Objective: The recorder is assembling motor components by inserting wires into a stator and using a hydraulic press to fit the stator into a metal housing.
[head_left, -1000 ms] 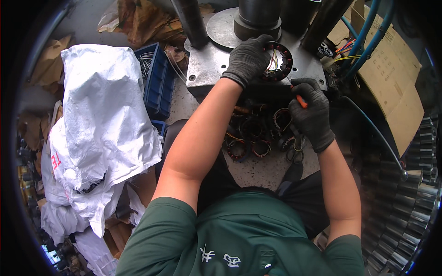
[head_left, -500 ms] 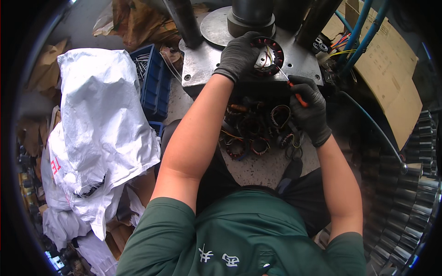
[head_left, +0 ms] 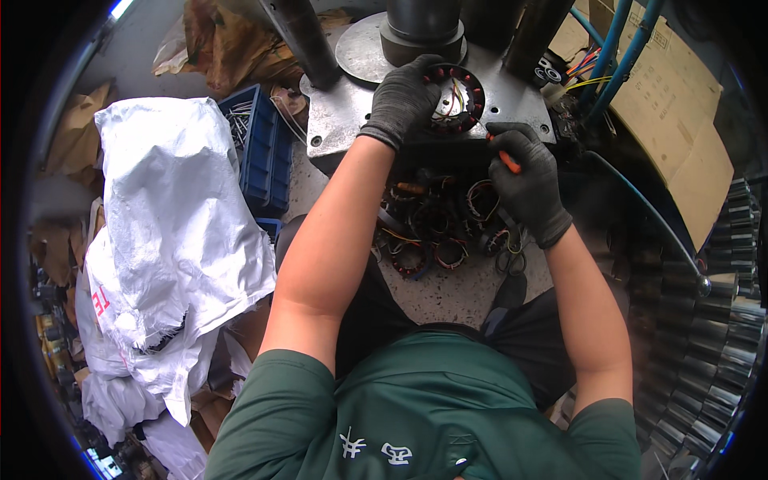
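My left hand (head_left: pixel 404 102), in a dark grey glove, is closed on the left side of a ring-shaped motor stator (head_left: pixel 478 102). The stator has a black rim with red-and-dark coils spaced round it, and thin coloured wires lie inside the ring. It rests at the front part of a metal press plate (head_left: pixel 344 112). Just right of and below the ring, my gloved right hand (head_left: pixel 530 184) grips a screwdriver (head_left: pixel 510 162) by its orange-red handle. Its shaft can hardly be made out, so I cannot tell whether the tip touches the stator.
A dark press column (head_left: pixel 422 20) rises behind the stator, with pillars either side. Several wired stators (head_left: pixel 432 220) lie on the floor below the plate. Left are a blue crate (head_left: pixel 268 160) and a white woven sack (head_left: pixel 172 184); right are cardboard (head_left: pixel 672 120) and stacked metal parts (head_left: pixel 712 344).
My right hand has drawn slightly down and left, and the screwdriver's shaft, earlier seen reaching the ring's edge, hardly shows now. My left hand keeps its hold. The whole view has shifted slightly.
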Action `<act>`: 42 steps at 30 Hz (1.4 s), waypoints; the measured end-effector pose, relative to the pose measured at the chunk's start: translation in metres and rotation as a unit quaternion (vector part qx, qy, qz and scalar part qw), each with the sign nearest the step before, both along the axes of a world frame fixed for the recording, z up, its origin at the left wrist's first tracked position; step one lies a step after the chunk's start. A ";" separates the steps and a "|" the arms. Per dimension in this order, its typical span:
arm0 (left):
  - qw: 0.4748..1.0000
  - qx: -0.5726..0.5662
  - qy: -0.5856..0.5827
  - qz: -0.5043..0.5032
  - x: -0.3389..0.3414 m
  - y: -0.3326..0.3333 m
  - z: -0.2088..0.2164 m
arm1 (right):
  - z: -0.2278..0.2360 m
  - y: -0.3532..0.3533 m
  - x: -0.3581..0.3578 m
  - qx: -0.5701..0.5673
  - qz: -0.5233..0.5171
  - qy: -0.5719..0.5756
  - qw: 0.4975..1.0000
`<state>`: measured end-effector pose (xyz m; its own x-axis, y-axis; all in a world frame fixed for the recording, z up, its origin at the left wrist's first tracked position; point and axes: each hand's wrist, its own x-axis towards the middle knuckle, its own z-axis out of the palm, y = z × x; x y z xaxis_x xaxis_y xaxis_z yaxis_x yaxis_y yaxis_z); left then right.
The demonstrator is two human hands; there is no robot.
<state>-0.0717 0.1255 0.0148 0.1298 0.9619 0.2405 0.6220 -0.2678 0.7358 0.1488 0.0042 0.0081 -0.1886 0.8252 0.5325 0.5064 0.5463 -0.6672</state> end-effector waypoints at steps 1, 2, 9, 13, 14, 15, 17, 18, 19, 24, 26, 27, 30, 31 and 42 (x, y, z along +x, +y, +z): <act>1.000 0.000 0.001 -0.001 0.002 -0.004 0.001 | -0.001 0.004 0.000 0.000 -0.001 0.001 1.000; 0.998 0.054 0.026 -0.030 0.007 -0.008 0.003 | -0.003 0.009 0.000 -0.026 -0.007 -0.015 1.000; 0.995 0.093 0.035 -0.009 0.005 -0.004 -0.007 | -0.010 0.018 -0.004 -0.008 -0.015 0.002 1.000; 0.998 0.068 -0.010 -0.011 -0.001 0.002 -0.011 | 0.001 0.006 0.007 0.011 0.001 0.023 1.000; 0.999 0.051 -0.004 -0.011 -0.001 0.003 -0.010 | 0.006 0.001 0.008 0.015 0.002 0.023 1.000; 0.999 0.033 0.001 -0.011 -0.001 0.003 -0.009 | 0.009 -0.001 0.008 0.019 0.003 0.023 1.000; 0.999 0.035 0.005 -0.015 -0.001 0.004 -0.009 | 0.013 -0.005 0.008 0.019 0.005 0.019 1.000; 0.999 0.036 0.009 -0.018 0.000 0.004 -0.009 | 0.014 -0.006 0.007 0.019 0.008 0.017 1.000; 0.999 0.037 0.009 -0.019 0.000 0.004 -0.008 | 0.014 -0.007 0.006 0.019 0.007 0.017 1.000; 0.998 0.052 0.047 -0.006 0.003 -0.001 -0.006 | 0.013 -0.007 0.005 0.004 -0.003 -0.005 1.000; 0.997 0.057 0.051 -0.009 0.003 -0.001 -0.007 | 0.013 -0.006 0.003 0.005 -0.007 -0.006 1.000; 0.997 0.061 0.054 -0.012 0.003 -0.001 -0.007 | 0.013 -0.005 0.003 0.004 -0.010 -0.007 1.000; 0.994 0.077 0.069 -0.027 0.007 -0.007 -0.003 | 0.005 0.004 0.005 -0.007 -0.010 -0.012 1.000; 0.994 0.077 0.068 -0.029 0.008 -0.008 -0.003 | 0.000 0.007 0.005 -0.008 -0.012 -0.012 1.000; 0.999 0.036 -0.031 -0.027 0.000 -0.002 -0.005 | -0.011 0.003 0.009 -0.015 0.023 0.129 0.991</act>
